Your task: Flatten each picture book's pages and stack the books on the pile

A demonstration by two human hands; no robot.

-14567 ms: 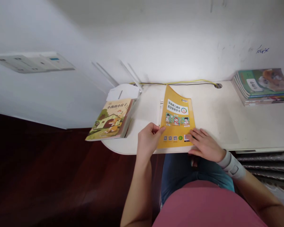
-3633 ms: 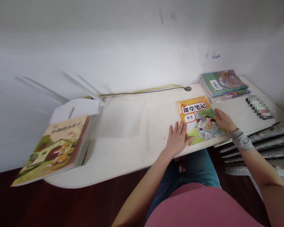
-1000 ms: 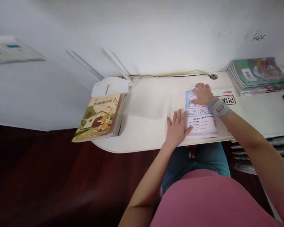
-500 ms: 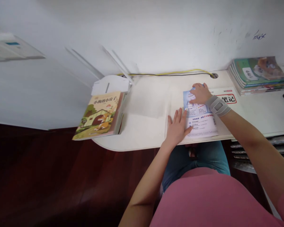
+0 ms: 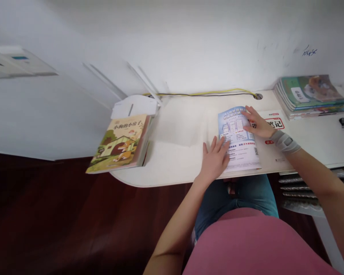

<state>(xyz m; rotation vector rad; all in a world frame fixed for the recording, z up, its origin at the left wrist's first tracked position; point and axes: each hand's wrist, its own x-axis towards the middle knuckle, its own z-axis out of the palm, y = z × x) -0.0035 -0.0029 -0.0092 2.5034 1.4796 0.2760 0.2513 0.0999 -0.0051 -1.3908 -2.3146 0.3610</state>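
A blue-and-white printed leaflet [image 5: 237, 139] lies on a workbook with a red-outlined title [image 5: 275, 123], covering most of its cover. My left hand [image 5: 215, 160] rests flat on the leaflet's lower left edge, fingers spread. My right hand [image 5: 256, 124] lies over the leaflet's right edge with its fingers apart, and a grey wrist brace [image 5: 285, 141] wraps that wrist. Neither hand grips anything. The hands and leaflet hide parts of the workbook cover.
The white desk [image 5: 177, 152] has a rounded front edge. A picture book [image 5: 117, 144] and white router [image 5: 134, 107] stand at its left. A stack of workbooks [image 5: 311, 97] sits at the back right. A yellow-and-black cable [image 5: 200, 93] runs along the wall.
My right hand has slid down and right, off the leaflet's top, uncovering its printed heading. The leaflet sits slightly further left and more tilted.
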